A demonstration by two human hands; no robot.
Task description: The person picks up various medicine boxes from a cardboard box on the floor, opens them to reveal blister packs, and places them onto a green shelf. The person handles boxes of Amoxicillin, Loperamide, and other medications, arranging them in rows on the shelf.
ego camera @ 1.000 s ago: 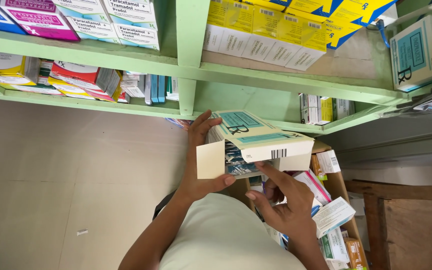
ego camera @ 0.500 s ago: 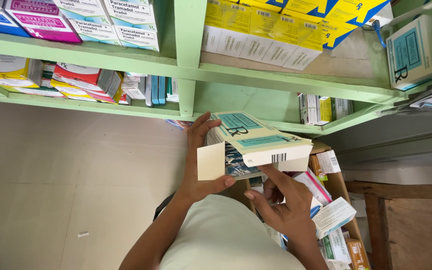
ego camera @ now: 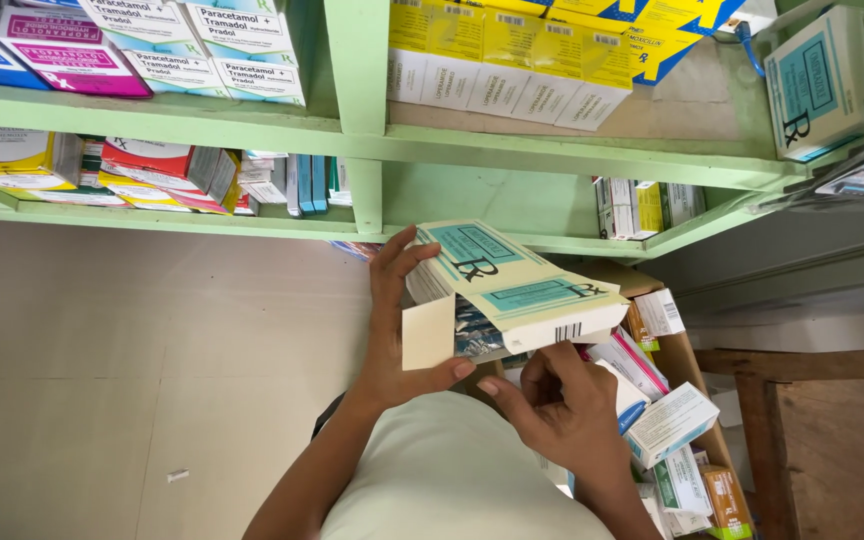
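Presently a cream carton with teal panels is held in the air below the front edge of the green shelving, over the person's pale shirt. It is gripped by the left hand: the fingers are spread along the carton's near side and top edge, and the thumb is pressed under it from below. One end of the carton is open — a cream flap hangs down beside the left palm, and silvery blister strips can be seen inside the opening.

The right hand is set just beneath the carton's lower edge, fingers curled inward with their tips near the open end; whether anything is pinched between them cannot be told, and no clear contact with the carton is shown.

To the right, below the shelving, a brown cardboard box is seen, crowded with small medicine packets in white, pink and green. On the upper shelf a row of yellow boxes is stacked near the upright post — white and pink boxes lie to the left of that post. At the far right edge of the upper shelf a second teal-panelled carton is stood on end. A pale tiled floor fills the left of the view.
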